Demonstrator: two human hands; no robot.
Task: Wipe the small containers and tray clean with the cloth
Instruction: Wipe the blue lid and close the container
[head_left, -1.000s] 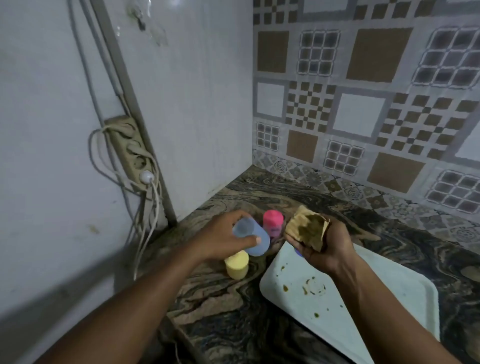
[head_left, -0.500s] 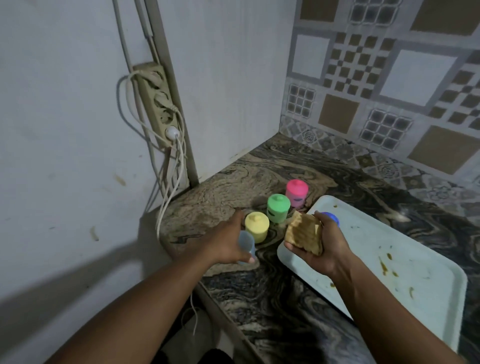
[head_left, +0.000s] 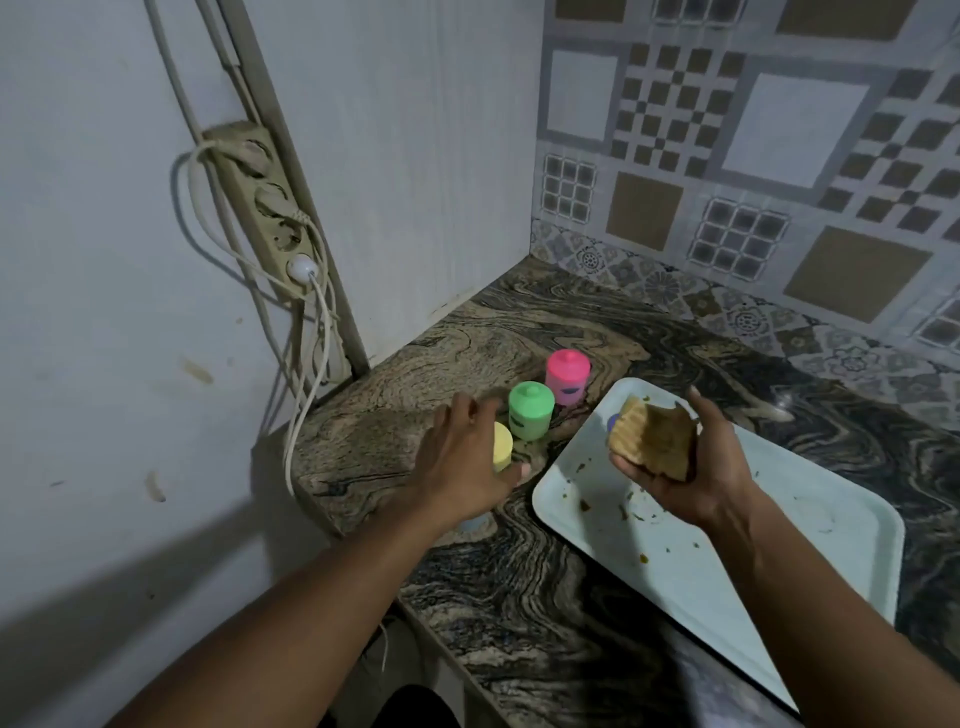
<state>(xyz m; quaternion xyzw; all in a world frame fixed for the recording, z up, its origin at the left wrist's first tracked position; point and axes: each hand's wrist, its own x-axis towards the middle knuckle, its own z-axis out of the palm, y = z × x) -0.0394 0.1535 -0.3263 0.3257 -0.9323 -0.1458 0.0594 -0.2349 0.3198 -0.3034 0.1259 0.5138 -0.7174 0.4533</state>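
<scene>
Left hand (head_left: 462, 462), fingers spread, hovers over the yellow container (head_left: 503, 446) near the tabletop's (head_left: 519, 597) left edge; right hand's (head_left: 696, 478) fingers grip the cloth (head_left: 652, 441).

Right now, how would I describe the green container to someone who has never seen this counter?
Find the pale tray on the marbled counter; small lidded containers line up just off its far left corner. The green container is the only green one, between the pink container behind it and the yellow container that the left hand partly hides.

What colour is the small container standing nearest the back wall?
The container is pink; the head view shows it best.
</scene>
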